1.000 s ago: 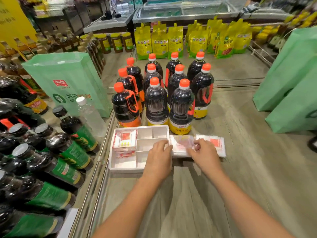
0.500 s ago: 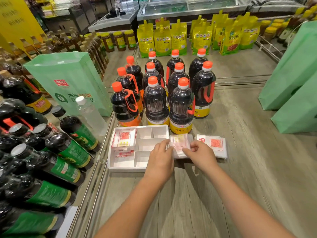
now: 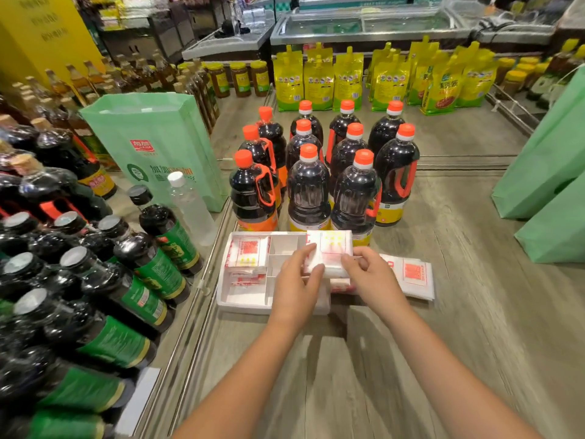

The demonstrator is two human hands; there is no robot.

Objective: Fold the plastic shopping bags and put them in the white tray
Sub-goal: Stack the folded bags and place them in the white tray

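Observation:
A white tray [image 3: 240, 304] with several compartments lies on the wooden shelf in front of me. Folded white bags with red print [image 3: 250, 256] fill its left compartments. My left hand [image 3: 296, 285] and my right hand [image 3: 372, 277] both grip a folded white plastic bag [image 3: 330, 253], held just above the tray's right edge. Another flat bag [image 3: 413, 277] with a red code square lies on the shelf to the right of my right hand, with more bag edges showing beneath my hands.
Dark sauce bottles with orange caps [image 3: 308, 191] stand right behind the tray. Green-labelled bottles [image 3: 148, 274] crowd the left side beyond a metal rail. Green paper bags stand at left [image 3: 164, 144] and right [image 3: 547, 172]. Yellow pouches [image 3: 348, 77] line the back.
Both hands folded the bag smaller on the shelf, then lifted it up and leftward over the tray's right edge. The view shifted slightly closer.

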